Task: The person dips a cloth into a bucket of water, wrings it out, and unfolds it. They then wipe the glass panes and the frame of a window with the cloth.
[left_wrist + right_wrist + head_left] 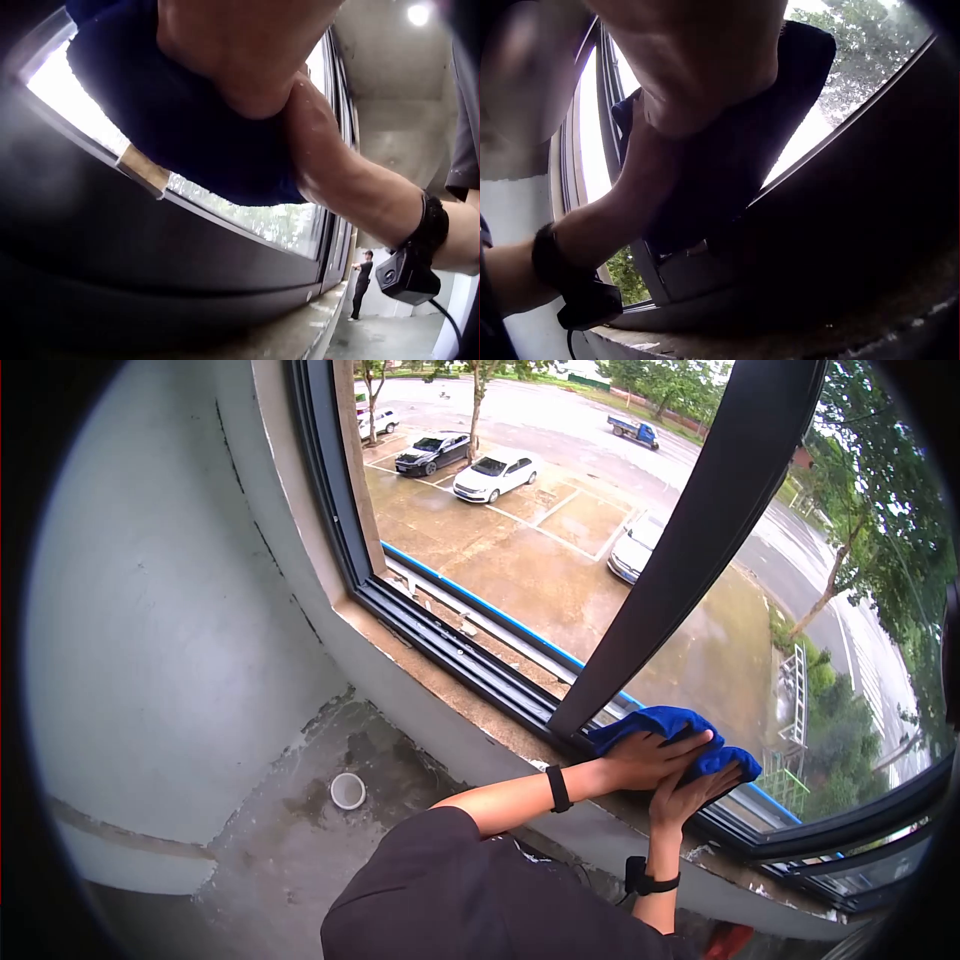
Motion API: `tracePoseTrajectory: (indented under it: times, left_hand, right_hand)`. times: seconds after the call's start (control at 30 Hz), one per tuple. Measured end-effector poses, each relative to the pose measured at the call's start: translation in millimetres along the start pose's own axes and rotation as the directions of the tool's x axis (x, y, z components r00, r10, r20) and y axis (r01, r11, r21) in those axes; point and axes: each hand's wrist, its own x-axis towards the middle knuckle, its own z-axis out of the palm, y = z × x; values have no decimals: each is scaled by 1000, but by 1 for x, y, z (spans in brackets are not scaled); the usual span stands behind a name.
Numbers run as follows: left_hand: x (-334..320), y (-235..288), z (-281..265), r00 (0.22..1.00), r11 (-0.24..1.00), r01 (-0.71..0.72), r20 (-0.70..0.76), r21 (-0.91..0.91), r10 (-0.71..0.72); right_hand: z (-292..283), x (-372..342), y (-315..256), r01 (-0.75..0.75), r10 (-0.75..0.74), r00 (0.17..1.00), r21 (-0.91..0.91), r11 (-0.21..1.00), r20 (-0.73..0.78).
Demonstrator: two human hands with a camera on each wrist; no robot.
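Observation:
A blue cloth point(665, 720) lies bunched against the window glass, low down beside the dark upright frame bar point(690, 540). My left hand point(643, 762) is laid over the cloth, fingers extended to the right. Just below and to the right, my right hand point(690, 792) presses the cloth's other end with its fingers stretched upward. The hands overlap near the thumbs. In the left wrist view the cloth point(187, 142) looks dark blue, hanging under the palm in front of the glass. The right wrist view has the cloth point(720, 161) spread beneath both hands; most fingertips are hidden there.
Beneath the window runs a rough sill point(430, 665) with a sliding track point(450, 645). A pipe opening point(348, 791) sits in the concrete floor at left. Outside are parked cars and trees. Another person point(362, 285) stands farther along the windows.

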Motion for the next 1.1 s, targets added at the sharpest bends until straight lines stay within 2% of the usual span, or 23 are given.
tracePoseTrajectory:
  times: [0.07, 0.1, 0.13, 0.23, 0.3, 0.33, 0.4, 0.47, 0.53, 0.6, 0.67, 0.73, 0.8, 0.9, 0.93, 0.97, 1.03, 1.07, 1.1]
  left_hand:
    - [33, 8, -15, 1000, 999, 20, 22, -49, -19]
    - [54, 10, -24, 999, 997, 24, 46, -70, -21]
    - [81, 12, -34, 997, 997, 13, -79, -76, -19]
    - [125, 21, -48, 990, 997, 65, -126, -48, -70]
    - [130, 21, -41, 973, 991, 99, -219, 90, -77]
    - [123, 20, -35, 971, 991, 98, -227, 91, -76]
    - [82, 18, -18, 987, 972, 116, -134, 203, -90]
    - [25, 11, -9, 993, 980, 115, 7, 162, -117]
    - [-37, 9, 3, 983, 981, 180, 35, 73, -183]
    - [-46, 14, -8, 975, 975, 211, 63, 69, -215]
    - [-33, 15, -16, 943, 948, 317, 104, 14, -317]
    - [9, 6, -33, 949, 949, 314, 46, -20, -313]
    - [65, -7, -55, 949, 951, 294, -92, -90, -302]
    - [127, -25, -81, 942, 972, 230, -241, -37, -232]
    - [133, -28, -78, 933, 980, 201, -301, -10, -195]
    - [130, -29, -71, 934, 980, 201, -298, -11, -195]
    - [110, -34, -53, 927, 985, 128, -368, 115, -77]
    - [94, -36, -48, 944, 981, 132, -321, 144, -80]
    - [71, -33, -43, 959, 976, 135, -269, 171, -86]
  right_hand:
    - [-23, 30, -5, -75, 76, 997, 66, 995, -6]
    - [-32, 54, 1, -2, 10, 997, 98, 995, -82]
    - [-49, 85, -7, -10, 24, 994, 128, 992, -102]
    - [-68, 129, -6, -3, 18, 991, 111, 994, -131]
    - [-59, 132, 3, 24, -5, 985, 108, 994, -173]
    - [-53, 125, 5, 31, -12, 984, 107, 994, -178]
    - [-36, 88, 7, 39, -35, 993, 37, 999, -112]
    - [-15, 31, 2, -29, 28, 999, 16, 999, 27]
    - [0, -32, 2, -58, 51, 966, 21, 998, 254]
    - [-3, -44, -5, -40, 20, 959, 64, 997, 284]
    - [-9, -23, -7, -16, -13, 969, 115, 993, 246]
    - [-27, 28, -5, 58, -80, 979, 120, 991, 189]
    - [-48, 93, -8, 108, -111, 993, 86, 991, 31]
    - [-66, 166, -18, 72, -81, 978, -52, 996, -191]
    - [-66, 176, -18, 43, -67, 963, -97, 994, -261]
    - [-61, 173, -16, 39, -64, 964, -98, 994, -259]
    - [-45, 160, -13, 8, -70, 951, -202, 979, -300]
    - [-36, 149, -12, 14, -77, 950, -205, 979, -303]
    - [-28, 126, -10, 21, -73, 967, -211, 977, -242]
